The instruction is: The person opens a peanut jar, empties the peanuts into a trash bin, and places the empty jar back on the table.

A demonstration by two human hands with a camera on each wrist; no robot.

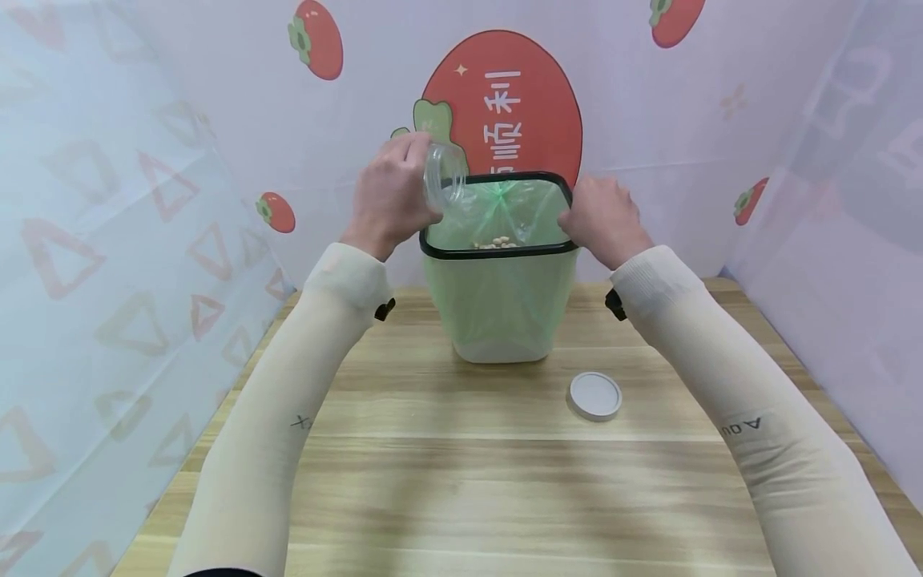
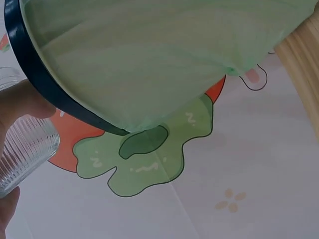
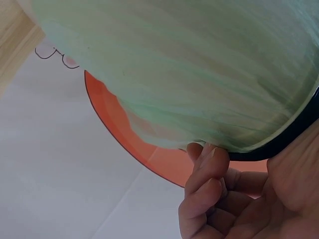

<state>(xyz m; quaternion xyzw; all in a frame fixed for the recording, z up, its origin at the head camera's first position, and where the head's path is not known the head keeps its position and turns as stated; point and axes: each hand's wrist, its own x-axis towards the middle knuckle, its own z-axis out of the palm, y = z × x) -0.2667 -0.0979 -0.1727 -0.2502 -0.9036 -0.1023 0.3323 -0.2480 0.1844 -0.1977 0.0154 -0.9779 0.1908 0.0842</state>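
Observation:
A trash bin [image 1: 497, 296] lined with a thin green bag and topped by a black rim ring stands at the back of the table. My left hand [image 1: 397, 188] grips a clear ribbed jar [image 1: 445, 178], tipped sideways at the bin's left rim with its mouth facing right; no contents show in it. Several small beige pieces, like peanuts [image 1: 497, 242], lie inside the bin, partly hidden by its front rim. At the right rim, my right hand [image 1: 604, 218] holds the bin, and curled fingers [image 3: 209, 164] show by the bag and ring in the right wrist view.
On the wooden table [image 1: 433, 481], a round white lid [image 1: 595, 396] lies in front of the bin, to its right. Behind the bin hangs a white backdrop [image 1: 360, 128] with red fruit prints. Pale patterned sheets flank the table on both sides.

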